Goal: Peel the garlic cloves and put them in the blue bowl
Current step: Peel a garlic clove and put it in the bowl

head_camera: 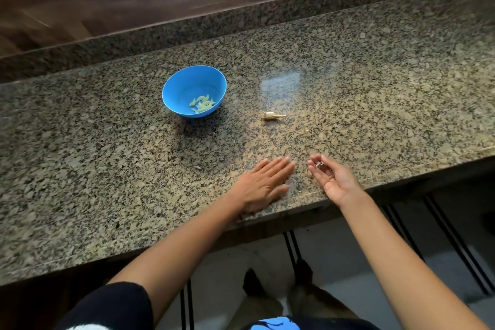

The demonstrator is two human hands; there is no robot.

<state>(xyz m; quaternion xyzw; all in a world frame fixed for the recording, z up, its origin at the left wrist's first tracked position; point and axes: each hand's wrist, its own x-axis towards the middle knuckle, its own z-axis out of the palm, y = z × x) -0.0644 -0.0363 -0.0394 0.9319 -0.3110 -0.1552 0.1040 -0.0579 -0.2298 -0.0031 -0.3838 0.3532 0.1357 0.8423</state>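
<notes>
A blue bowl (pixel 194 90) stands on the granite counter (pixel 348 88), with several pale peeled garlic cloves (pixel 202 104) lying at its bottom. To its right lies the dry, brownish leftover of a garlic bulb (pixel 272 116). My left hand (pixel 263 186) lies flat on the counter near the front edge, palm down and fingers straight. My right hand (pixel 330 177) is beside it, palm up with loosely cupped fingers, and small scraps of garlic skin (pixel 318 164) rest on its fingertips. A tiny light scrap (pixel 197 167) sits on the counter left of my left hand.
A raised granite ledge (pixel 187 32) and a dark wooden wall run along the back of the counter. The counter's front edge passes right under my wrists. Below it are the floor and my feet (pixel 278 284).
</notes>
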